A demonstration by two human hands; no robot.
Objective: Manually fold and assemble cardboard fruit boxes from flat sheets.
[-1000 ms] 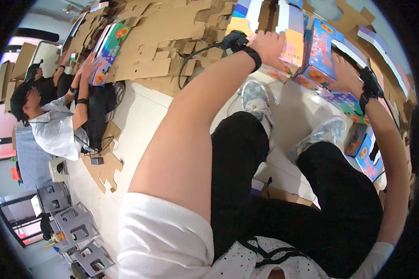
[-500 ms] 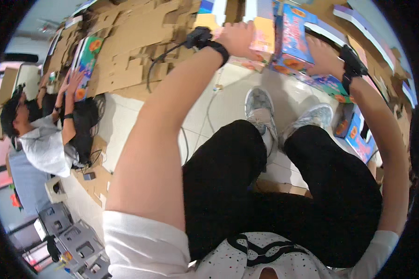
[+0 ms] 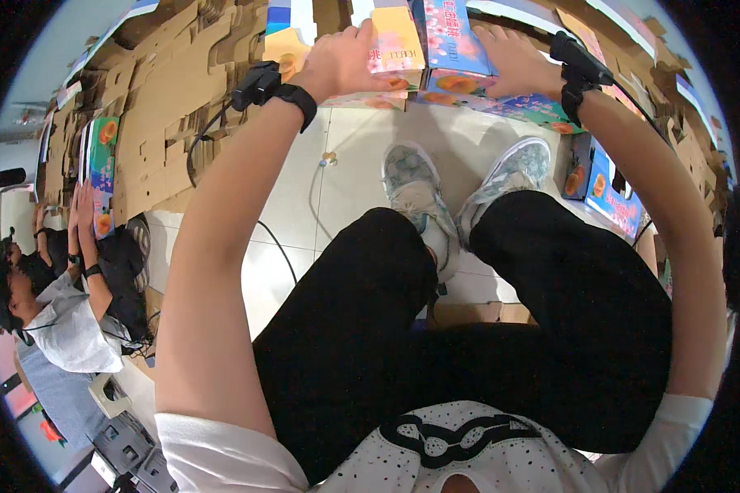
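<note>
My left hand (image 3: 343, 63) lies against the left side of a yellow-and-pink printed carton (image 3: 397, 43), its thumb at the carton's near lower edge. My right hand (image 3: 518, 64) presses the right side of a blue-and-pink flowered carton (image 3: 456, 41), fingers spread along it. The two cartons stand side by side, held between my hands. Left of my left hand, a flap of yellow printed card (image 3: 288, 51) shows, with white and blue parts behind it. The cartons' far ends are cut off by the top of the view.
Stacks of flat brown cardboard (image 3: 168, 107) spread to the left. Another blue carton (image 3: 612, 193) lies on the floor beyond my right shoe (image 3: 518, 164). A co-worker (image 3: 74, 320) sits at the far left, hands at a green-and-blue carton (image 3: 103, 164). A black cable (image 3: 279, 246) crosses the tiled floor.
My view has shifted, so the cartons and both hands appear further left and higher. The two cartons now sit closer together, edges nearly level. The co-worker's hands have lowered along their carton.
</note>
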